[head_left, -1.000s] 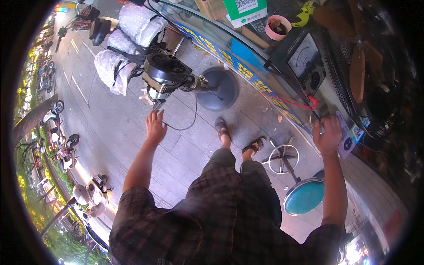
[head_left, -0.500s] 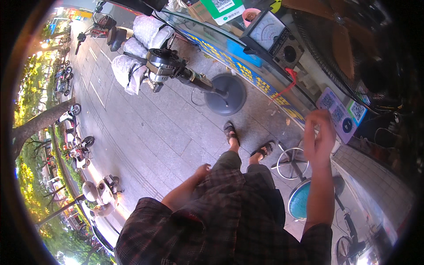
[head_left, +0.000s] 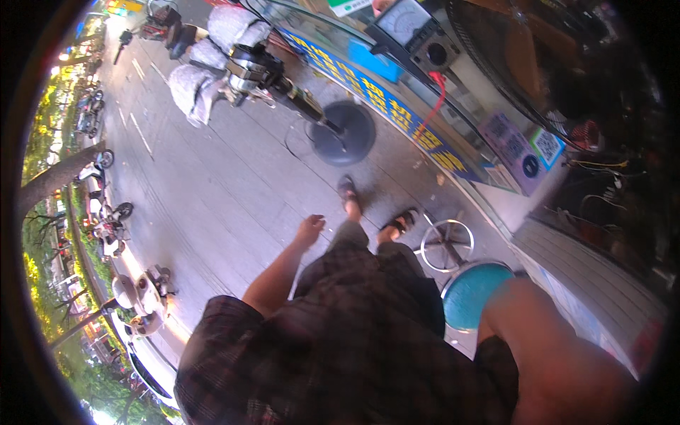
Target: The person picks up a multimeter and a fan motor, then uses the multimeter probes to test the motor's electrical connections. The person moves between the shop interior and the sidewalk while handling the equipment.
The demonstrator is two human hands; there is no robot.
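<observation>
My left hand [head_left: 309, 230] hangs over the grey paving, out in front of the dark shorts. Its fingers look loosely bent and somewhat apart, and I see nothing in them. My right arm [head_left: 528, 326] is bent sharply, the elbow overlapping the round teal stool seat [head_left: 473, 290] from this angle. The right forearm runs to the lower right edge, and the hand lies outside the picture. Ahead on the right, an analog multimeter [head_left: 418, 35] with a red lead [head_left: 435, 99] rests on the glass counter [head_left: 464, 117].
A black round base [head_left: 343, 133] carries a pole with a metal machine head [head_left: 255, 67], beside plastic-wrapped parts [head_left: 195, 88]. A large fan [head_left: 524, 64] stands at right, near cards with square codes [head_left: 511, 145]. Parked scooters [head_left: 145, 290] and a tree trunk [head_left: 60, 173] line the left.
My right hand has drawn back from beside the code cards and left the picture, its elbow folding. My left hand has swung a little forward. The whole view has shifted slightly.
</observation>
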